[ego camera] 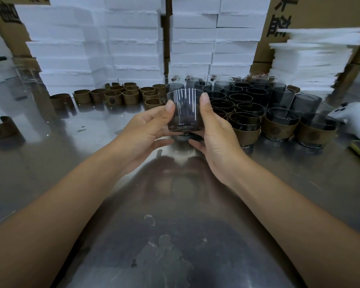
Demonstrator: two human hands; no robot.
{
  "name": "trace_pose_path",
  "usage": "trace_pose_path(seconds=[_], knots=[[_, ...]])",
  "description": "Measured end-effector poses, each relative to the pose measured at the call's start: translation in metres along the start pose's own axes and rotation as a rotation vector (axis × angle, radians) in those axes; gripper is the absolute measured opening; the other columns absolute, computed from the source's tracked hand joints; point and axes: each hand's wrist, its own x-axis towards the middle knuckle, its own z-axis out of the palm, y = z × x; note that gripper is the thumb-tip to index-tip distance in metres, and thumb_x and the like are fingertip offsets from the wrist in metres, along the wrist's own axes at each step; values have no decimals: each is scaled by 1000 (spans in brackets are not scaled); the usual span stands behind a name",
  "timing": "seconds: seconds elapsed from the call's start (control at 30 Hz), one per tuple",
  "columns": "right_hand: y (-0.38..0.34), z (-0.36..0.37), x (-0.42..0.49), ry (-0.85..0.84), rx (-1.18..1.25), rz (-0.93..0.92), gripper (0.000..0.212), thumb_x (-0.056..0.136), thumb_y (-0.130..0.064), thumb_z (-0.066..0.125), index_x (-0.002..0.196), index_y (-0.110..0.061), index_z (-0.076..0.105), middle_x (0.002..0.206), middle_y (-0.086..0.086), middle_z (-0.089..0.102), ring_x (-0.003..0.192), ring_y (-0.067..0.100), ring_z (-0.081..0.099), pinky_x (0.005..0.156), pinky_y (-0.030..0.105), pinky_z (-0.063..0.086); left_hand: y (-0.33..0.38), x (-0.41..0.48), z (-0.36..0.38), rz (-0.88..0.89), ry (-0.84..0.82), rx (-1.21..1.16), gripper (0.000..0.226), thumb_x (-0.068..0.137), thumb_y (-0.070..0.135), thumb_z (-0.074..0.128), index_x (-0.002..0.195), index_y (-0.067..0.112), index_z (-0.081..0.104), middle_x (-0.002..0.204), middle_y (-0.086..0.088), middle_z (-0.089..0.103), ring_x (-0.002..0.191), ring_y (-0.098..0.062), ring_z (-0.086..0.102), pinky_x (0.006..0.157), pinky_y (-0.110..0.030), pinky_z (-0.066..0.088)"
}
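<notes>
Glass tumbler [184, 109]: likely stiff, slick, breakable, light. Your left grip [146, 132] and right grip [214, 134] clasp its sides; keep fingers beneath the base.

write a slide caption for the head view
Left hand and right hand grip a dark glass cup over a steel table, brown sleeves to its left, sleeved cups to its right.

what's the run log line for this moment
left hand: holds glass cup | right hand: holds glass cup | glass cup: no sleeve | sleeved cups: right of it
</notes>
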Motion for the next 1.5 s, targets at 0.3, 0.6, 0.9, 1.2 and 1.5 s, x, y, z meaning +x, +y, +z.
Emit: trace_pose_path(seconds=[0.3, 0.6, 0.9, 1.2, 1.5], knots=[[2, 2, -3, 68, -74, -94, 38, 86, -37, 65, 115, -15, 60, 88, -7, 71, 77, -2, 68, 64, 10, 49, 2, -1, 4, 24, 5, -33, 34, 70, 42, 65, 97, 22, 66, 88, 6, 72, 82, -7, 68, 70, -20, 51], [2, -2, -1, -3, -52, -95, 18, 84, -37, 67, 94, -25, 74, 87, -10, 74, 82, -1, 69, 61, 8, 48, 2, -2, 2, 34, -18, -98, 37, 72, 41, 64, 103, 22, 66, 93, 6, 73, 85, -8, 68, 70, -19, 52], [-5, -7, 2, 0, 142, 19, 19, 80, -42, 65, 83, -26, 73, 84, -8, 74, 71, 0, 67, 53, 13, 50, 5, -3, 0, -9, -86, -182, 56, 74, 47, 60, 121, 17, 60, 112, 1, 69, 99, -9, 65, 85, -26, 53], [-4, -4, 2, 28, 126, -4, 24, 86, -39, 61, 106, -26, 60, 78, -11, 71, 75, 6, 68, 57, 16, 52, 2, 0, -1, 4, 48, -60, 43, 69, 45, 62, 105, 21, 67, 96, 7, 74, 88, -7, 69, 77, -22, 51], [3, -1, 0, 45, -67, -95, 37, 82, -36, 70, 114, -19, 64, 94, -9, 72, 83, -2, 68, 64, 11, 49, 2, -2, 6, 44, 9, -57, 47, 66, 39, 68, 106, 15, 67, 95, -1, 72, 90, -12, 68, 72, -21, 53]])
